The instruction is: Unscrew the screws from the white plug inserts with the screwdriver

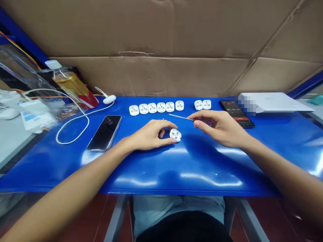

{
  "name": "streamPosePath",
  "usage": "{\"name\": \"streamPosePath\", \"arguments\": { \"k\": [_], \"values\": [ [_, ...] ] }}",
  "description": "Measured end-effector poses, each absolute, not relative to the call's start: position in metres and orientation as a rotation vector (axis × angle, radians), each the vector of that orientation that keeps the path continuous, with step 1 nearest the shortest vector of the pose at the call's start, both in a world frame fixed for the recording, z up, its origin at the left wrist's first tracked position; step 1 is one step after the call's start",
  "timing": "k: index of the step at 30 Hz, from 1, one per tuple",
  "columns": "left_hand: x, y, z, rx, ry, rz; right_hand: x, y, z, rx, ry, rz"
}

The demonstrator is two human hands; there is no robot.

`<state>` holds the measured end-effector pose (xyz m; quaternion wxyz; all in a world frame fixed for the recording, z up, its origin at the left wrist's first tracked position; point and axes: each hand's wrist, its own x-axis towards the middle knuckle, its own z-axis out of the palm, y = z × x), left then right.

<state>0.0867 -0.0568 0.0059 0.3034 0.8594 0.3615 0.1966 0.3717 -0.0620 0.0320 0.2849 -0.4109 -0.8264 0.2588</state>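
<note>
My left hand (152, 135) rests on the blue table, its thumb and fingers gripping a small white round plug housing (175, 134) with metal parts inside. To the right, my right hand (217, 126) holds a screwdriver (180, 117) by its red handle, most of which the fingers hide. The thin metal shaft points left, above the housing and apart from it. Behind my hands, several similar white plug housings (161, 107) stand in a row. Two more white housings (202, 104) sit side by side a little to the right of that row.
A phone (104, 132) and a white cable (73, 143) lie at left, near a bottle (73, 85) of yellow liquid. At right, a phone showing a timer (237, 112) lies beside a white box (275, 102). A cardboard wall (161, 74) closes off the back of the blue table (156, 181).
</note>
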Motion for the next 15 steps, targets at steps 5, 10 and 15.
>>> {"name": "streamPosePath", "arguments": {
  "k": [5,10,15],
  "values": [
    [0.091,-0.056,0.001,2.294,0.916,0.545,0.374,-0.075,0.029,-1.014,-2.224,0.537],
    [0.092,-0.053,-0.001,2.273,0.917,0.570,0.370,-0.084,0.034,-0.977,-2.226,0.608],
    [0.093,-0.054,0.000,2.280,0.914,0.571,0.366,-0.085,0.031,-0.914,-2.222,0.714]
  ]
}}
